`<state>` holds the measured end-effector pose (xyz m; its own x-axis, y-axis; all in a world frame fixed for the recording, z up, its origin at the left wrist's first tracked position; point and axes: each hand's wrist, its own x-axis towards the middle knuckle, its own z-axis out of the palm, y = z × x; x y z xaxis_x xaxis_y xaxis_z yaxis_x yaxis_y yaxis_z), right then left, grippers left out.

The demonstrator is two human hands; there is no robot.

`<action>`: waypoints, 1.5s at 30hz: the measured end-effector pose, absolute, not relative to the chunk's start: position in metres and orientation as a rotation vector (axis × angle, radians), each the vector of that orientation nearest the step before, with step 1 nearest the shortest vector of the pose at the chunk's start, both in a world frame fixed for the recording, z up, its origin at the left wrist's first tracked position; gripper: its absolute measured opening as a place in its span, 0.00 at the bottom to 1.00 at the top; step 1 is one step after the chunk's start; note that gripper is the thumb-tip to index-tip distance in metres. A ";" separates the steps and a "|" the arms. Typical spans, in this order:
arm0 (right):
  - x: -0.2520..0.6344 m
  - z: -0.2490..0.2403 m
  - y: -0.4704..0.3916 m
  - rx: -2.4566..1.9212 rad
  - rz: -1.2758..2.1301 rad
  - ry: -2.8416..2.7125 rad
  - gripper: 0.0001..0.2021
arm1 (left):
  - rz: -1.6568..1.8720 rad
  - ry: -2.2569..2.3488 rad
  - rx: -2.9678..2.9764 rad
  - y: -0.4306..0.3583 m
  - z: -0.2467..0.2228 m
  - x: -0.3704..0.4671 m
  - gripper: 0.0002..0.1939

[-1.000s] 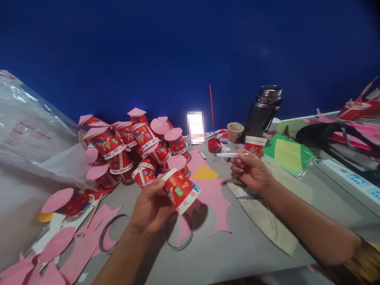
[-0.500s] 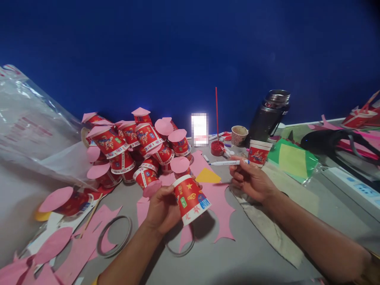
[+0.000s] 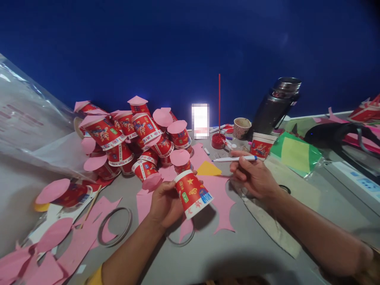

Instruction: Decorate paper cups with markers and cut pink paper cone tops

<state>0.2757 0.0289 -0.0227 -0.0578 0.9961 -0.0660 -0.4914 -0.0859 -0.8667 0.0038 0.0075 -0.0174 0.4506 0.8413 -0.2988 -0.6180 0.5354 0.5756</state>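
My left hand [image 3: 168,204] is wrapped round a red printed paper cup [image 3: 192,192], tilted with its wide white rim toward the lower right and its base toward the upper left. Between thumb and fingers, my right hand [image 3: 252,174] grips a white marker [image 3: 231,158] with a blue end; its tip points left, above the cup and apart from it. Left of the cup is a heap of red paper cups [image 3: 142,124], many with pink paper discs or cones on their bases. Pink paper offcuts [image 3: 218,202] and a yellow paper piece [image 3: 209,168] lie behind and under the held cup.
Rolls of tape [image 3: 115,226] lie at the front left beside a wooden stick [image 3: 92,206]. At the back stand a red pot [image 3: 219,141] with a red stick, a stack of cups [image 3: 261,145] and a black flask [image 3: 276,105]. A power strip [image 3: 354,186] sits at right.
My view has shifted a little, so the back objects appear higher. The marker has turned slightly in my right hand, its blue end now showing past the fingers. The cup stays in my left hand.
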 end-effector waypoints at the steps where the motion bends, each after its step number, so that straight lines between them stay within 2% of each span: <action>1: 0.273 -0.021 0.024 -0.888 1.449 -0.869 0.21 | 0.931 0.598 0.414 0.008 -0.017 0.005 0.28; 3: 0.270 -0.020 0.014 -0.933 1.395 -1.019 0.24 | 0.919 0.584 0.409 0.008 -0.017 0.007 0.27; 8: 0.269 -0.028 0.004 -0.830 1.292 -1.536 0.49 | 0.866 0.552 0.411 0.004 -0.024 0.014 0.26; 11: 0.267 -0.032 0.003 -0.799 1.234 -1.771 0.57 | 0.805 0.508 0.406 0.000 -0.026 0.021 0.28; 16: 0.263 -0.031 0.001 -0.738 1.187 -1.898 0.55 | 0.712 0.490 0.468 -0.003 -0.021 0.030 0.33; 20: 0.269 -0.031 0.006 -0.818 0.929 -1.932 0.53 | 0.831 0.700 0.769 -0.002 -0.015 0.017 0.34; 21: 0.271 -0.031 0.008 -0.836 0.829 -1.962 0.53 | 0.908 0.773 0.924 -0.002 -0.013 0.012 0.37; 23: 0.274 -0.031 0.011 -0.857 0.639 -2.046 0.53 | 0.977 0.915 1.342 -0.001 -0.007 0.003 0.51; 25: 0.274 -0.032 0.012 -0.844 0.508 -2.130 0.53 | 0.929 1.059 1.654 -0.002 -0.001 -0.002 0.60; 30: 0.267 -0.033 0.010 -0.794 0.380 -2.214 0.54 | 0.730 1.191 1.902 -0.007 0.005 0.005 0.51; 37: 0.267 -0.033 0.011 -0.736 0.428 -2.211 0.56 | 0.797 1.125 1.990 -0.007 -0.004 0.008 0.41; 42: 0.274 -0.026 0.011 -0.800 0.632 -2.133 0.61 | 0.809 1.165 1.803 -0.009 -0.003 0.008 0.47; 45: 0.276 -0.026 0.012 -0.835 0.740 -2.094 0.59 | 0.779 1.180 1.712 -0.011 -0.001 0.009 0.50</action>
